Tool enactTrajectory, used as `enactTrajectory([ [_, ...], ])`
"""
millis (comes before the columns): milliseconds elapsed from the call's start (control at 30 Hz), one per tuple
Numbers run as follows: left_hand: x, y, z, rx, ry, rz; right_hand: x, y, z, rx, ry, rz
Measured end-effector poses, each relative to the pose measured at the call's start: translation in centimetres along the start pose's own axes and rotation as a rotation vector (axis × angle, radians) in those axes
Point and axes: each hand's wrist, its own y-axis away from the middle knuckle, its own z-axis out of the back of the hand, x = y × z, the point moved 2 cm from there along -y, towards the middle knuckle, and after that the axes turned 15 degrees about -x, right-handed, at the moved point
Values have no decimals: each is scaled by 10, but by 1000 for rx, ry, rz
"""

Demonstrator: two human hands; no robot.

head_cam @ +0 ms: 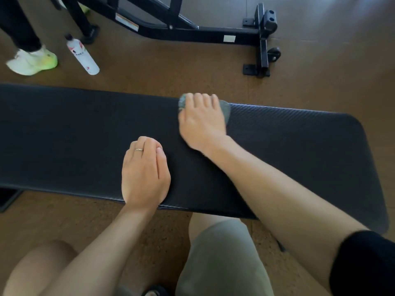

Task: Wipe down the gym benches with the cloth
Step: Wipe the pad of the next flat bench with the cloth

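Cloth pressed flat on bench by right hand, mid-frame; left hand loosely curled, empty. Bottle upper left, contents can't be told.

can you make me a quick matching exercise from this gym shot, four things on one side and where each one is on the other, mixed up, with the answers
Things:
1. cloth
2. left hand
3. bottle
4. black frame

Places:
A. standing on the floor beyond the bench
B. resting on the near part of the pad, empty
C. on the floor beside a white shoe
D. under the right hand at the pad's far edge

Pairs: 1-D, 2-B, 3-C, 4-A
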Motion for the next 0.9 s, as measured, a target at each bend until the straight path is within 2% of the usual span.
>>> enactTrajectory([
  [100, -1, 0, 1, -23, -19, -19, 38, -5, -4, 16, -106, 151],
  [167, -1, 0, 1, -29, -16, -15, 12, 1, 2, 26, -104, 190],
  [267, 0, 0, 2, -29, -14, -9, -68, 23, 17, -24, -41, 41],
  [367, -4, 1, 2, -50, -13, -15, -118, 38, 31, 16, 0, -125],
  [467, -5, 0, 0, -68, -9, -24, -85, 33, 25, 41, 40, -146],
  [600, -3, 0, 0, -72, 4, -35, 4, 22, 8, 81, -61, 155],
  [667, -1, 0, 1, -77, -4, -37, 25, 22, 8, 113, -99, 292],
  [733, 0, 0, 2, -82, 1, -35, 16, 37, 14, 112, -117, 332],
  [900, 1, 0, 2, -91, 29, -4, -34, 137, 51, 99, -76, 242],
])
